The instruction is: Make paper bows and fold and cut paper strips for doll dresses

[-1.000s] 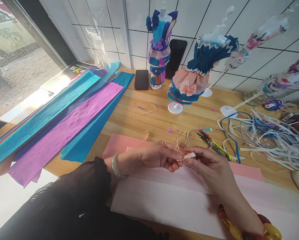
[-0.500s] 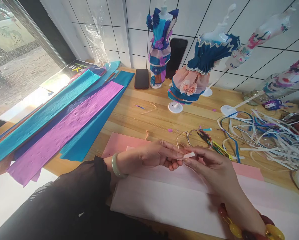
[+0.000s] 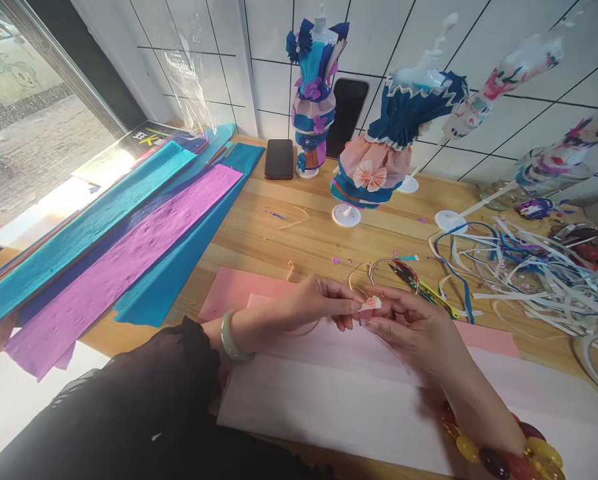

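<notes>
1. Pinched between the thumb and fingers of my left hand [image 3: 323, 303] is a small pleated piece [image 3: 372, 303], pale pink and white, its fanned end poking out toward my other hand
2. My right hand [image 3: 426, 327] curves in from the opposite side, thumb and forefinger parted about that fanned end; whether its fingertips press on the piece I cannot tell
3. Both hands are above the pale sheets [image 3: 329, 393] spread along the near edge of the wooden table [image 3: 259, 247], with a pink sheet [image 3: 229, 287] showing past them on the far side
4. Just beyond my fingers lies a coil of thin cord [image 3: 372, 269], and near my right knuckles a yellow and green tool [image 3: 439, 301]
5. Pale green, a bangle [image 3: 231, 340] circles my left wrist beside the black sleeve [image 3: 143, 400]; chunky red and amber beads [image 3: 493, 460] ring my right
6. To my left, a purple strip [image 3: 129, 267] and a turquoise strip [image 3: 89, 227] slant across the table
7. Near the tiled wall stand a blue-topped dressed form [image 3: 313, 100] and a wider-skirted one [image 3: 371, 157], while tangled ribbons [image 3: 529, 267] lie to my right
</notes>
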Available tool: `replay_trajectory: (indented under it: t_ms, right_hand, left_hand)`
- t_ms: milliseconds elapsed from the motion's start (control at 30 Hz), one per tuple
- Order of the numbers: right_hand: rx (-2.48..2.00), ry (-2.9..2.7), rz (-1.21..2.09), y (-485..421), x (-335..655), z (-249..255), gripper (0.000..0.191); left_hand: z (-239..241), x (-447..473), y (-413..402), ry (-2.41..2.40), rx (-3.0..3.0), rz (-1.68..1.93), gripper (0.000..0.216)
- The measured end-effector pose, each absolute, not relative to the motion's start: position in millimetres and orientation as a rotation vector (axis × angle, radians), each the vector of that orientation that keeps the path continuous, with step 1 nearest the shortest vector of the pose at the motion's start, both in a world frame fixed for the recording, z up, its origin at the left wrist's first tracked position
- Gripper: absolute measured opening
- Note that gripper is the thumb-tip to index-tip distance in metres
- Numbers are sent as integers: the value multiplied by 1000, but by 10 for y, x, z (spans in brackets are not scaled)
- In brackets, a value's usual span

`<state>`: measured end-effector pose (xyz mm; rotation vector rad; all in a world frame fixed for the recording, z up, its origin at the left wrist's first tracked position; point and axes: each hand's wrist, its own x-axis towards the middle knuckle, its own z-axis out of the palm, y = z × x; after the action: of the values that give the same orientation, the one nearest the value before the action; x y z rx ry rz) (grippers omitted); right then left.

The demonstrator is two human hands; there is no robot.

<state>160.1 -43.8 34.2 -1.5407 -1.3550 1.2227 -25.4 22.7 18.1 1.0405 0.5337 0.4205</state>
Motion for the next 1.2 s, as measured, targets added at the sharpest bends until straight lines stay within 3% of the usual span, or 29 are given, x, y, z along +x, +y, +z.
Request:
replay_trajectory:
  t_ms: [167,433,1200]
  right_hand:
    - [-1508,-1188,1252,-444,1553,320,45]
    - [-1530,-1134,1239,-423,1474,315,50]
    - [-1550,-1095,1159,-402,1447,251,55]
  left_hand:
    - [175,-197,171,652,1358,706,19]
    - [102,-205,119,757,1828,840,23]
    - [123,-238,91,720,2172,677,35]
